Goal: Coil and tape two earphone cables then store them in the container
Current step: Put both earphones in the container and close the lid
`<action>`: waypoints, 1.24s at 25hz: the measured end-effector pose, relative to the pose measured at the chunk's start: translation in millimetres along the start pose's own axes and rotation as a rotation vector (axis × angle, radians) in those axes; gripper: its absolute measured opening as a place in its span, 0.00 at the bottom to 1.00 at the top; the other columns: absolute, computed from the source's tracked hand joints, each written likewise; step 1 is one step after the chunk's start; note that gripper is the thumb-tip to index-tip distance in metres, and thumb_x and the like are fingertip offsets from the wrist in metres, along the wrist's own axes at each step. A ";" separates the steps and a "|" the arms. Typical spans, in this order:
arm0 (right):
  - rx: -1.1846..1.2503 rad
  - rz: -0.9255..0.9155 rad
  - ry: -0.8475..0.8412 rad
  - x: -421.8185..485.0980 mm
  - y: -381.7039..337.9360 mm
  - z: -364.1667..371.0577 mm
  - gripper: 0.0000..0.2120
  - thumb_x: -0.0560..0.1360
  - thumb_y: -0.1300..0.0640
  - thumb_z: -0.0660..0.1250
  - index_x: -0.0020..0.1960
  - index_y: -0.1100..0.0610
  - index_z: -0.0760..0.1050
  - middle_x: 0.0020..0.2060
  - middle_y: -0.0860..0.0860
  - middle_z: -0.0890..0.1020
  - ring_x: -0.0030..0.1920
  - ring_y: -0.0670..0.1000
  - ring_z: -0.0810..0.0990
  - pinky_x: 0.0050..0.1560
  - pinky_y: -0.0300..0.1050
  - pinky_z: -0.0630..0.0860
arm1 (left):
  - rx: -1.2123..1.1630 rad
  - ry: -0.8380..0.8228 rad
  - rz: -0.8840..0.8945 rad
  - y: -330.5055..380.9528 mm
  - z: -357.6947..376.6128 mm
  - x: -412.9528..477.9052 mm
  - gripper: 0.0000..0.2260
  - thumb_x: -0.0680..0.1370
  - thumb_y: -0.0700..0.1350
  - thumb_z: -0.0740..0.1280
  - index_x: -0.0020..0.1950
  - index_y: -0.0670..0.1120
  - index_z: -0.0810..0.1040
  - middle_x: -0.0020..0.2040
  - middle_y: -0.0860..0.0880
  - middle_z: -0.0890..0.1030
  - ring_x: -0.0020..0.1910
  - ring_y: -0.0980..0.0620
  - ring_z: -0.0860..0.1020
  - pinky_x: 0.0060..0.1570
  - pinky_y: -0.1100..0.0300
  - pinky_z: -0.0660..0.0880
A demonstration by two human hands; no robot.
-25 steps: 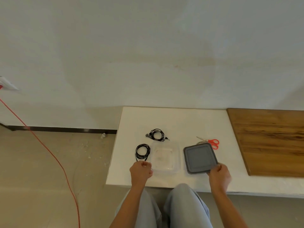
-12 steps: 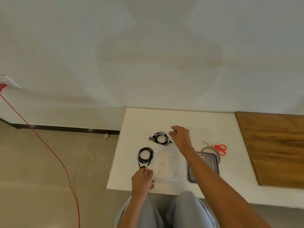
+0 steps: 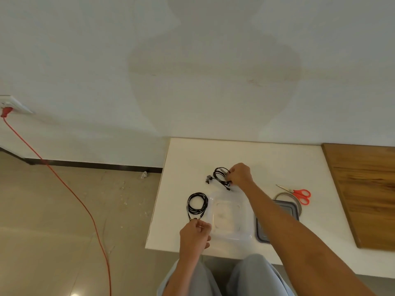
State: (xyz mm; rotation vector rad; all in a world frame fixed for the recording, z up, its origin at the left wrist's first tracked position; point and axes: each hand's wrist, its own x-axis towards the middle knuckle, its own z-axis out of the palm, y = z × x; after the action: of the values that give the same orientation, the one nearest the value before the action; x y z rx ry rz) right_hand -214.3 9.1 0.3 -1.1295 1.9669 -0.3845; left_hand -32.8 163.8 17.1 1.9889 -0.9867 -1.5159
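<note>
- The right hand (image 3: 240, 176) reaches out over the white table (image 3: 192, 154), fingers curled round the right edge of the far earphone coil (image 3: 220, 176). It holds that bundle of black cable at the tabletop; I cannot tell whether the coil is lifted or resting.
- The coil's earbuds (image 3: 209, 179) stick out on the side away from the right hand, and a short cable end trails out just below the knuckles.
- The left hand (image 3: 195, 236) sits close to the body at the table's near edge. Its fingertips are drawn in narrowly and pinch the near end of the second earphone coil (image 3: 197, 205).
- That second coil lies flat on the table, just beyond the left fingertips, as a round black loop.
- The clear plastic container (image 3: 226, 235) stands open, immediately right of the left hand and under the right forearm. It is beside the near coil, and the far coil lies just past its far rim.
- The grey lid (image 3: 287, 209) lies on the far side of the right forearm, partly hidden by it.
- A grey ring that looks like a tape roll (image 3: 277, 195) peeks out from behind the lid.
- Red-handled scissors (image 3: 300, 195) lie right of the right hand, near the ring.
- A wooden board (image 3: 367, 189) lies further right.
- Left of the left hand, a red cord (image 3: 64, 184) crosses the floor up to a wall socket (image 3: 12, 104).
</note>
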 end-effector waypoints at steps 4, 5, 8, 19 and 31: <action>0.391 0.077 -0.103 -40.1 -8.5 -47.7 0.05 0.67 0.70 0.74 0.39 0.64 0.80 0.32 0.57 0.81 0.29 0.51 0.79 0.30 0.39 0.79 | -0.067 0.000 -0.040 0.2 0.8 1.0 0.06 0.75 0.40 0.68 0.46 0.37 0.77 0.39 0.43 0.80 0.34 0.49 0.81 0.34 0.60 0.81; 0.393 0.060 -0.094 -54.6 -6.4 -56.1 0.05 0.67 0.70 0.74 0.37 0.63 0.80 0.32 0.56 0.81 0.28 0.50 0.79 0.29 0.37 0.78 | -0.080 -0.004 -0.048 0.6 1.1 0.5 0.06 0.75 0.39 0.68 0.46 0.36 0.77 0.39 0.42 0.80 0.34 0.49 0.81 0.34 0.60 0.81; 0.280 0.018 0.010 -99.5 10.2 -60.0 0.04 0.66 0.68 0.75 0.36 0.64 0.81 0.28 0.56 0.82 0.25 0.47 0.79 0.28 0.36 0.77 | -0.101 -0.012 -0.076 2.4 4.2 -2.7 0.05 0.74 0.39 0.69 0.45 0.37 0.76 0.39 0.43 0.80 0.34 0.48 0.81 0.36 0.58 0.82; -0.521 -0.058 0.065 -128.9 49.0 36.9 0.11 0.76 0.68 0.59 0.37 0.58 0.66 0.31 0.51 0.70 0.36 0.53 0.73 0.35 0.45 0.70 | -0.124 -0.030 -0.111 0.9 9.3 -3.3 0.06 0.75 0.40 0.70 0.47 0.37 0.77 0.42 0.42 0.81 0.40 0.45 0.84 0.43 0.55 0.83; -0.556 -0.300 -0.101 -112.8 53.0 21.1 0.18 0.76 0.56 0.67 0.65 0.56 0.72 0.59 0.54 0.77 0.59 0.55 0.76 0.55 0.48 0.74 | -0.121 -0.034 -0.083 4.1 -4.0 2.6 0.06 0.76 0.42 0.69 0.45 0.40 0.77 0.42 0.42 0.81 0.33 0.50 0.82 0.37 0.58 0.82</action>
State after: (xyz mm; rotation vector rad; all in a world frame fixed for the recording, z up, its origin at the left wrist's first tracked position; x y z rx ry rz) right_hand -198.6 134.1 11.6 -1.7675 1.8652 0.0821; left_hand -29.7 158.9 19.5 1.9464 -0.8137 -1.6194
